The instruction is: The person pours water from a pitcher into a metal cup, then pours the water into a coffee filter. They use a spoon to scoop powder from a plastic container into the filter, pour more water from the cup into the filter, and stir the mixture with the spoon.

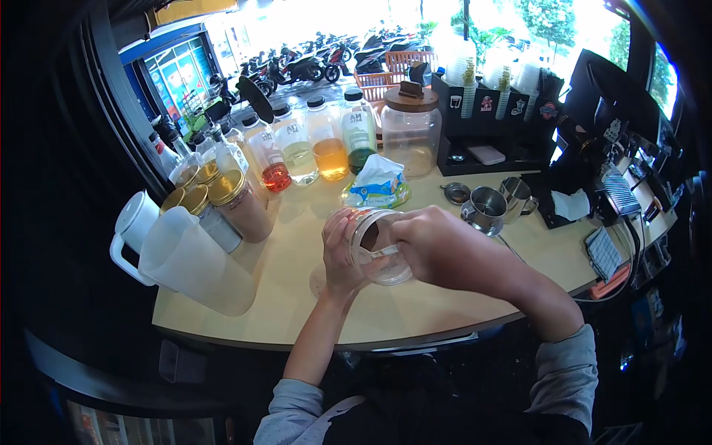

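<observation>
Over the table I hold a clear jar tilted, its round mouth turned toward me. My left hand is wrapped around the jar's left side. My right hand is closed at the mouth, its fingertips partly hidden inside the rim. A thin white piece shows at those fingers; its kind cannot be made out. Something brown is visible inside the jar. Just behind stands a blue and green wipes pack with a white sheet sticking out. A clear round item sits beside my left wrist.
At left stand a frosted pitcher, a white lidded jug and gold-lidded jars. Syrup bottles and a large wooden-lidded jar line the back. Metal cups stand right, near a black cup rack.
</observation>
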`<state>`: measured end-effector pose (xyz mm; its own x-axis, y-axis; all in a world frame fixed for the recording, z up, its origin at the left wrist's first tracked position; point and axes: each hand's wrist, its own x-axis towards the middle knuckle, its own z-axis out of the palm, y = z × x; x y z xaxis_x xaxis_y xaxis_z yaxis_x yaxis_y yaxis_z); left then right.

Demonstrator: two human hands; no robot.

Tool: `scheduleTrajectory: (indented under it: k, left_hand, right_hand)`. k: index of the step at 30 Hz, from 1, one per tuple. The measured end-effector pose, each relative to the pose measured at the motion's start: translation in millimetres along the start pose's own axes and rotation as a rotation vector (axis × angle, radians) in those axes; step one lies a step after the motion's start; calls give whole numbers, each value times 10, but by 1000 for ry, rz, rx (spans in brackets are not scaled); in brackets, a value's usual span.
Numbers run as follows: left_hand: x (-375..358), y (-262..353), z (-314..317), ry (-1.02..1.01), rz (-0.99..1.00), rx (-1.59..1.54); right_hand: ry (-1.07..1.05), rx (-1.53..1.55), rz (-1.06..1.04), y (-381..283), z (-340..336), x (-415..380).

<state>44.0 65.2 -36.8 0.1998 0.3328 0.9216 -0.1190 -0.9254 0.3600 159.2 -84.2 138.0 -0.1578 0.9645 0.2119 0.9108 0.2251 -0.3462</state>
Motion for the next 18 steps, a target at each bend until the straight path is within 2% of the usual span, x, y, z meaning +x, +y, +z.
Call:
scheduleTrajectory:
  k: [2,4,5,6,8,10,12,18]
  left_hand:
    - [13,3,3,12,-6,-21]
    - [46,42,5,14,-7,6]
    - [61,61,4,16,-9,34]
    - [70,70,5,18,-8,34]
    - [84,83,9,18,-33,74]
    - [82,95,18,31,-60,58]
    - [89,99,6,46,-86,45]
    - [108,118,-20,42,-121,97]
  right_hand:
    - [26,28,-3,50,-97,-28]
    - [82,212,10,116,-184,-58]
    - [174,222,-29,192,-172,-61]
    - [175,220,-30,214,-211,-68]
    - [83,367,128,246,-292,-80]
    - [79,433,155,353,-268,-89]
    - [44,733,318,416,-252,-83]
    - [62,869,383,564,-194,-51]
